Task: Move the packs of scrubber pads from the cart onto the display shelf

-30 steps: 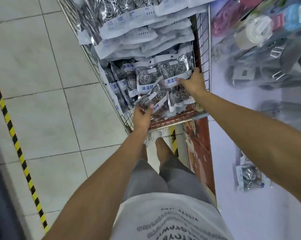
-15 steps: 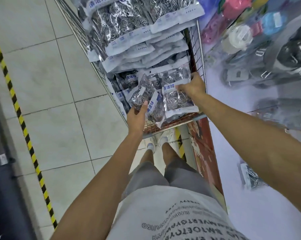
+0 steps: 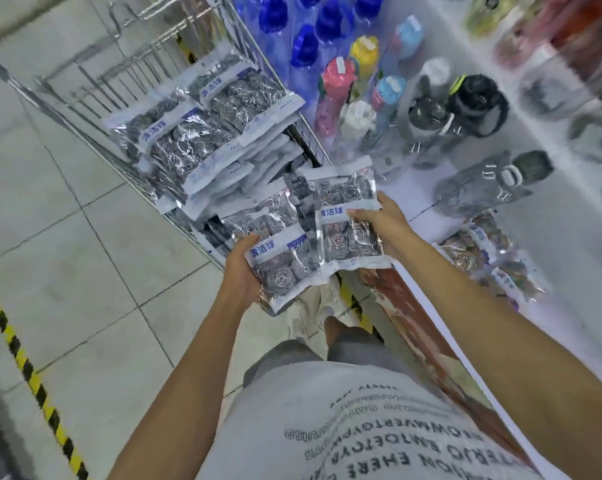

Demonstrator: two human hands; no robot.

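Head view, pale tiled floor (image 3: pixel 67 258), striped tape (image 3: pixel 25 368), wire cart (image 3: pixel 95 95), white shelf (image 3: pixel 569 306)

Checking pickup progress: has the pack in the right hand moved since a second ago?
Yes. The pack in the right hand has lifted out of the cart, toward the display shelf.

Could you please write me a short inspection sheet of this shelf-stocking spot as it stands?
Surface: white display shelf, a few packs already on it.
Job's things: wire cart piled with scrubber packs.
Clutter: bottles along the shelf.
Hands: left hand grips one pack; right hand grips another.
Cables: nothing seen.
Surroundings: tiled floor, yellow-black tape.
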